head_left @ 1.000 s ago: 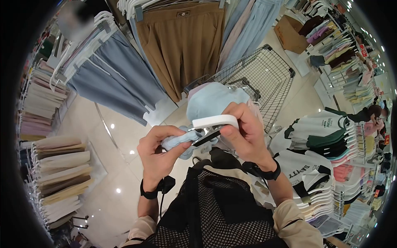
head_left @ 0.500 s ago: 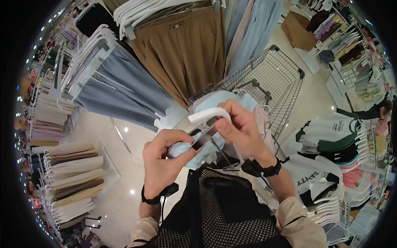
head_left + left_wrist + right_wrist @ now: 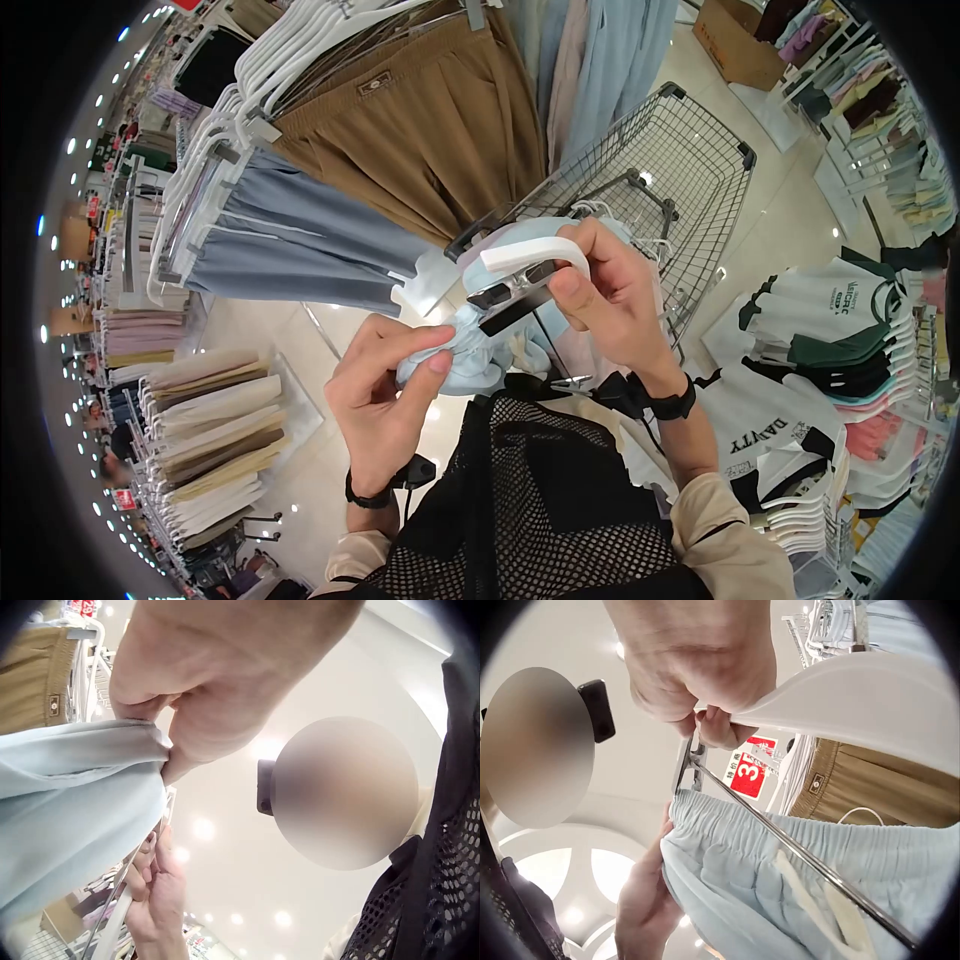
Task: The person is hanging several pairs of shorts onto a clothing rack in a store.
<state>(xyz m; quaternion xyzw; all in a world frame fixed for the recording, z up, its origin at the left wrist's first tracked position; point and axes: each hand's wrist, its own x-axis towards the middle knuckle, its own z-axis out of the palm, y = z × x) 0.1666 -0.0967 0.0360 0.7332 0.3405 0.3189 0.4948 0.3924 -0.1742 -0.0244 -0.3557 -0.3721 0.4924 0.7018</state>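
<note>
In the head view my left hand pinches gathered light-blue cloth between thumb and fingers. The right wrist view shows this cloth as trousers with an elastic waistband and a cream drawstring. My right hand grips the end of a white plastic hanger, thumb and fingers at its metal clip. A thin metal rod runs from the clip across the front of the trousers. The clip's lower end meets the waistband's edge, close above the left fingertips.
Brown trousers and grey-blue trousers hang on racks ahead. A wire shopping cart stands ahead to the right, with pale garments on hangers at its near end. Folded trousers hang at left, printed tops at right.
The left fingertips have shifted away from the clip, left and down, still pinching the cloth. My right hand has moved slightly right with the hanger. The head view has turned.
</note>
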